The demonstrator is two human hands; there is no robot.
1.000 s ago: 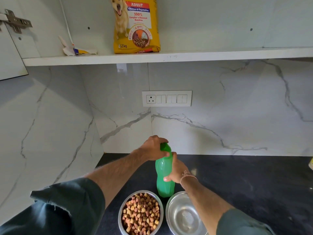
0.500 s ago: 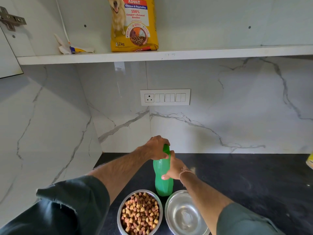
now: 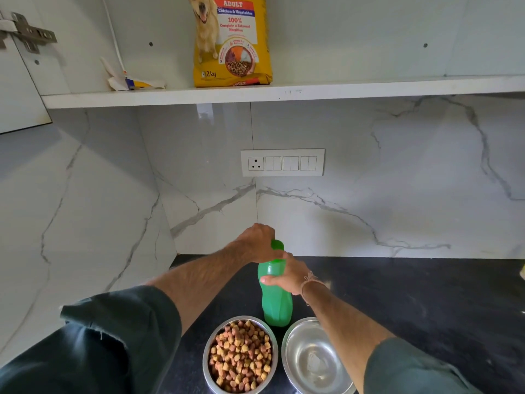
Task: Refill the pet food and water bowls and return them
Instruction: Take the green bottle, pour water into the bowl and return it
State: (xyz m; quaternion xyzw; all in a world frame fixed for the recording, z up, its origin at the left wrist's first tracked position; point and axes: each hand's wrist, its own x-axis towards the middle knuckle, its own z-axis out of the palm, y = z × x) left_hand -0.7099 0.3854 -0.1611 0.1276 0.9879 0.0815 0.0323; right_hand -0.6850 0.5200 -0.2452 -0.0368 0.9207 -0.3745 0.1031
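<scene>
Careful, your left hand point(image 3: 257, 243) clamps the cap and your right hand point(image 3: 288, 275) grips the green bottle point(image 3: 277, 304) just behind the empty bowl point(image 3: 315, 359); tipping fast could splash the kibble bowl point(image 3: 240, 356) beside it.

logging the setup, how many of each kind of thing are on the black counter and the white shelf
Round steel bowls: 2, one full of kibble, one empty
Green plastic bottle: 1
Yellow dog food bag: 1
Crumpled white wrapper: 1
Total: 5
</scene>
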